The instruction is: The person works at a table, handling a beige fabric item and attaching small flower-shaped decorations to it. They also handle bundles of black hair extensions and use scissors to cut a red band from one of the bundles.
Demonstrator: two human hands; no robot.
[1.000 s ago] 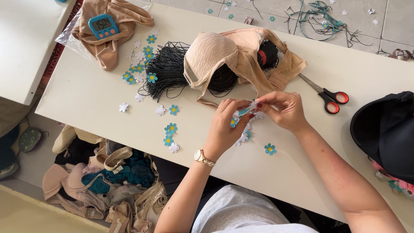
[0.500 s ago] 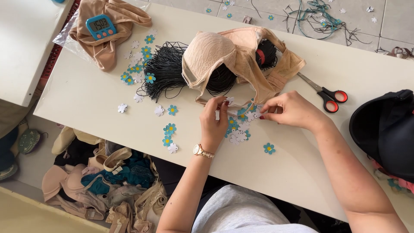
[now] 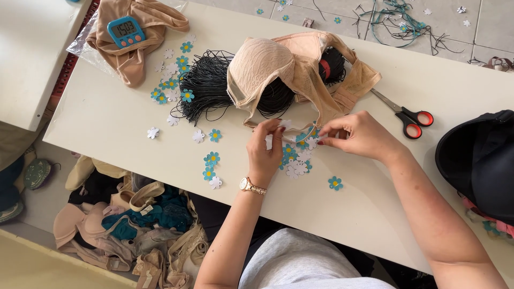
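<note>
A beige bra [image 3: 278, 69] lies over a bundle of black cords [image 3: 209, 88] on the pale table [image 3: 107, 123]. My left hand [image 3: 267, 147], with a wristwatch, pinches the lower edge of the bra together with a small white piece. My right hand [image 3: 356, 134] pinches the same edge from the right, fingertips close to those of the left. Under and between both hands lies a small pile of blue and white paper flowers [image 3: 297, 158].
More paper flowers [image 3: 171, 85] lie scattered at the left. Red-handled scissors [image 3: 407, 115] rest to the right, beside a black bag [image 3: 482, 160]. A blue timer [image 3: 126, 31] sits on another beige garment [image 3: 134, 53] at the back left. A heap of garments [image 3: 134, 230] lies under the table's edge.
Both hands have moved up from above the flower pile to the bra's lower edge. The left hand shifted left and now pinches the fabric.
</note>
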